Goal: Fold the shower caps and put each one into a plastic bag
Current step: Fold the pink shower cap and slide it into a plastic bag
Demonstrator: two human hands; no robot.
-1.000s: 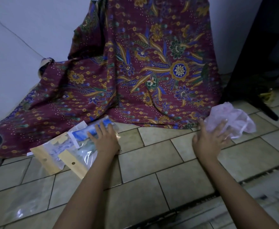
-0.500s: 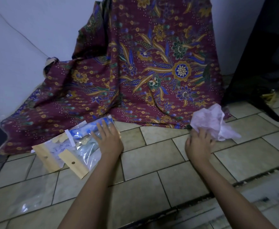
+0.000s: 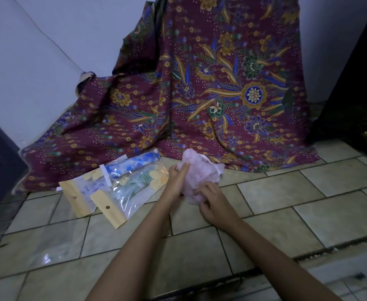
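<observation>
One clear plastic bag (image 3: 47,256), seemingly empty (glare blurs it), lies nearest on the tiled floor (image 3: 308,213), on the left hand's side. Beyond it, the right hand (image 3: 214,203) pinches the lower edge of the crumpled pink shower cap (image 3: 202,174) with curled fingers. The left hand (image 3: 177,181) lays fairly straight fingers along the cap's left side; its grip cannot be told. The cap extends up and away from both hands, unfolded. Just left, two filled bags (image 3: 121,190) hold folded patterned caps. A batik cloth (image 3: 221,94) hangs behind.
</observation>
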